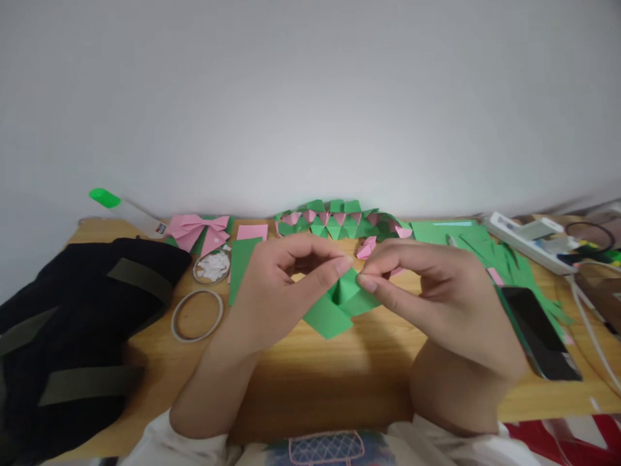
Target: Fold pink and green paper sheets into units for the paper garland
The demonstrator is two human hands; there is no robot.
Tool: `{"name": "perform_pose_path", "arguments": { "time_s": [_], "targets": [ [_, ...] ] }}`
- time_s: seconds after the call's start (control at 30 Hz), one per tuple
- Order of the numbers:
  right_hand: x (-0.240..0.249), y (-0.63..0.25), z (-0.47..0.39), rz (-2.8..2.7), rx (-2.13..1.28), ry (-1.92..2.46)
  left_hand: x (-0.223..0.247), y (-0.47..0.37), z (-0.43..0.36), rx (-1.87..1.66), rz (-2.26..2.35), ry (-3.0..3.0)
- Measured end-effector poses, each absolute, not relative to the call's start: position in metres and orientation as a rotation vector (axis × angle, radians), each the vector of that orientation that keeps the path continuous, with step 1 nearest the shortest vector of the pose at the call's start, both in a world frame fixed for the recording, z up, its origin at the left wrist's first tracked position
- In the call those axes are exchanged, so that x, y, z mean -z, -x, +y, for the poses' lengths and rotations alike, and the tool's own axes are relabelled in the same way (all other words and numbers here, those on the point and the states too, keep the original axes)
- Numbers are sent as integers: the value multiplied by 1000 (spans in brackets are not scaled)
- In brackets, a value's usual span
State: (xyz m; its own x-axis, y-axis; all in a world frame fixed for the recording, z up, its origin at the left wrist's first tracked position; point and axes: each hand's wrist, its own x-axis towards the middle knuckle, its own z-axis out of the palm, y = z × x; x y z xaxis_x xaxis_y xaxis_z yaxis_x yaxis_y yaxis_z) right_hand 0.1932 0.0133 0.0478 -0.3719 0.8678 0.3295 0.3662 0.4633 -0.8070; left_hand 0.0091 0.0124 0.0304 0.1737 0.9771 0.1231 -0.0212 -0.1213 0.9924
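A folded piece of green paper [330,316] hangs between my hands above the middle of the table. My left hand [295,285] is closed, with thumb and forefinger pinching the paper's upper left part. On the other side my right hand [422,281] pinches its upper right edge between thumb and fingertips. Creased flaps spread out below the fingers, and the fingertips hide part of the upper edge. Behind the hands lies a curved chain of folded green and pink paper [334,223]. A small pink folded paper piece [367,247] sits just behind the right hand.
At left lie a dark cloth bag [87,310], a tape roll [197,315], a ring holding white scraps [212,266] and a pink paper bow [198,232]. Green paper strips [504,255], a phone [538,333] and a power strip [528,243] occupy the right. A wall [310,110] rises behind.
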Motion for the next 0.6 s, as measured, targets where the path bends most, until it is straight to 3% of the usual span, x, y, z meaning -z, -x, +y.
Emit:
{"name": "perform_pose_path", "arguments": {
  "time_s": [0.37, 0.6],
  "targets": [
    [-52, -195, 14, -2176, -780, 948, -34, -9, 11, -1143, 1086, -1569],
    [-43, -194, 12, -1756, -853, 1003, -33, -8, 13, -1179, 1019, -1245]
  ]
}}
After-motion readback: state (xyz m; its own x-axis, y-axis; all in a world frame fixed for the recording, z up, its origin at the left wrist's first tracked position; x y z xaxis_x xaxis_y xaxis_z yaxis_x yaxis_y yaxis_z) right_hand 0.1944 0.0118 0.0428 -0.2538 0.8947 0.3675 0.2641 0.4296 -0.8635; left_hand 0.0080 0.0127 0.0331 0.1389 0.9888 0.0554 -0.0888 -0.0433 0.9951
